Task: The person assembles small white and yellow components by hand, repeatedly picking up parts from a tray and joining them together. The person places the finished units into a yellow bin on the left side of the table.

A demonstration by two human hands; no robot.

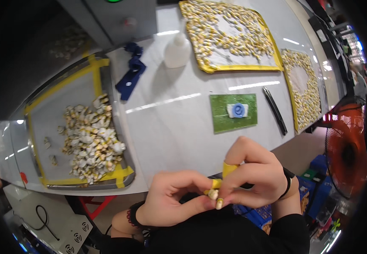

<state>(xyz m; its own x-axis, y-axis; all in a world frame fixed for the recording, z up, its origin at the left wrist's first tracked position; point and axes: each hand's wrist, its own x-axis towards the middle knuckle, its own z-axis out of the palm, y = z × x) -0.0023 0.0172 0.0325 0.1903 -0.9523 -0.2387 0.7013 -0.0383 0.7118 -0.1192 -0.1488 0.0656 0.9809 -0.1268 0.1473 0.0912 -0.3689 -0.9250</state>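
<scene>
The small cream-and-yellow piece (213,194) was between your two hands, in front of your body and just off the near edge of the white table (166,144); your left hand (173,199) was closed to a pinch, its thumb and forefinger meeting at the piece; your right hand (255,180) was curled inward, its fingertips drawn together at the same piece, though how much of the grip each hand bore you could not tell from this view; a yellow band (230,169) wrapped a finger of your right hand.

Beyond your hands lay a green mat (221,124), bearing a white pad (230,111) with a round blue thing (238,110) on top; to the mat's right a black pen (275,111) lay aslant; farther off stood a white bottle (177,53), upright, and to its left lay a navy strap (131,78).

At the far side a large tray (238,68) with yellow edges was spread with small pale and yellow pieces; a second tray (300,80) beside it, to the right, held more of them round a bare middle; at your left a dark-rimmed, yellow-taped tray (48,122) held a loose heap (92,144) of whitish pieces; past the table's right side stood an orange fan (346,148).
</scene>
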